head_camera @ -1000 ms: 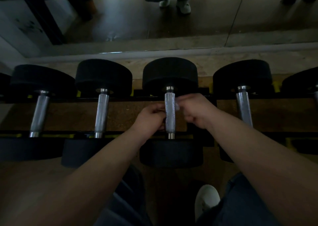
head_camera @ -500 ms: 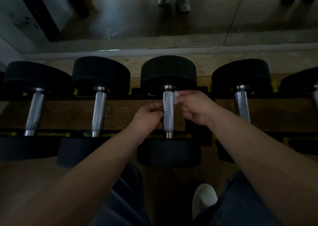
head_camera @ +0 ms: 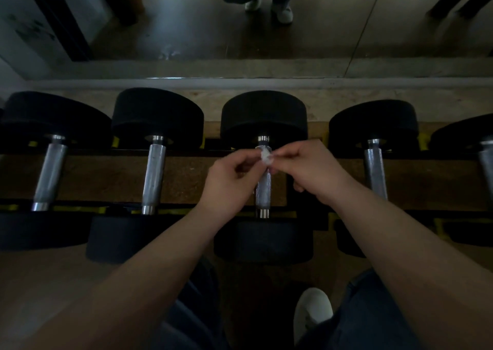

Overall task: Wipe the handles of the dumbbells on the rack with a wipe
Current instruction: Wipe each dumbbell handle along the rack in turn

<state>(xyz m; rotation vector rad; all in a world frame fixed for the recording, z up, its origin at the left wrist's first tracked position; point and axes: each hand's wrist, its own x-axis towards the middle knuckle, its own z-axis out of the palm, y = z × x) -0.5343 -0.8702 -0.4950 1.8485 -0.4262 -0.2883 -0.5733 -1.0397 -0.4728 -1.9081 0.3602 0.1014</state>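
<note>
Several black dumbbells lie side by side on the rack (head_camera: 184,205), their steel handles pointing away from me. Over the middle dumbbell's knurled handle (head_camera: 263,189), a small white wipe (head_camera: 266,157) is pinched between both hands. My left hand (head_camera: 230,179) holds it from the left with curled fingers. My right hand (head_camera: 310,172) pinches it from the right. The wipe sits above the far end of that handle, near the back weight (head_camera: 264,115). Whether it touches the steel is unclear.
Neighbouring handles lie left (head_camera: 154,175) and right (head_camera: 376,173) of the middle one. A mirror (head_camera: 240,24) behind the rack reflects the floor and a person's feet. My white shoe (head_camera: 312,315) shows below the rack's front edge.
Both hands have lifted off the middle handle's sides and come together over its far end. The white wipe, barely visible before, now shows between the fingertips.
</note>
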